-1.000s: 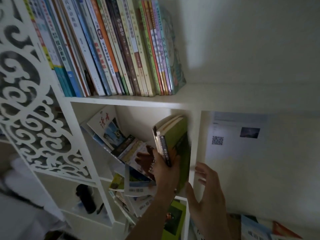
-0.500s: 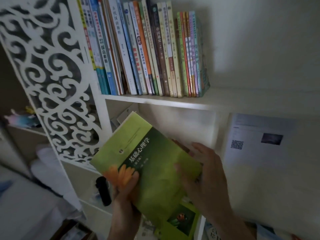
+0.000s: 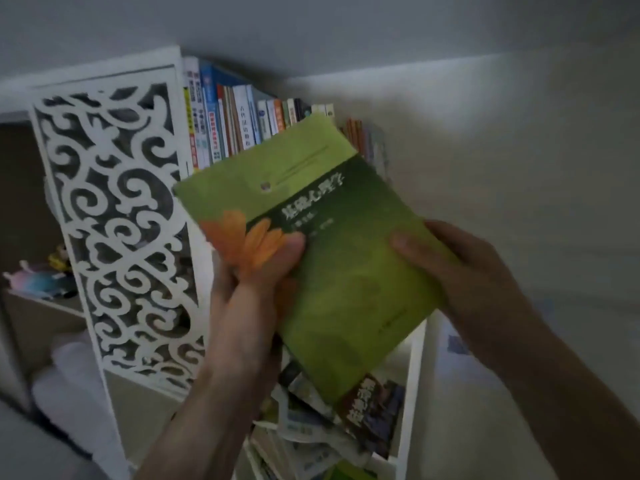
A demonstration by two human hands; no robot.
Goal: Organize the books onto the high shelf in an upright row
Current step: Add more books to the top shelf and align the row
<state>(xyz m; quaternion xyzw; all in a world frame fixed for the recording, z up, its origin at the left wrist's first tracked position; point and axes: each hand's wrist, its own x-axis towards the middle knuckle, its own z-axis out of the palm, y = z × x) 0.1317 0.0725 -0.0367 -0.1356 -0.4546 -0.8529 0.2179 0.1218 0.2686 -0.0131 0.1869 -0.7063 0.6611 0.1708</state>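
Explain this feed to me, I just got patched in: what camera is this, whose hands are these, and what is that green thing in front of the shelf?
No machine here: a person wears one camera on the head, looking up at a white bookcase with a carved side panel. The left hand and the right hand both grip a green book, tilted, cover toward the camera. Behind it, on the high shelf, stands a row of upright books. Below, a lower compartment holds a loose pile of books. The green one is not on the shelf yet.
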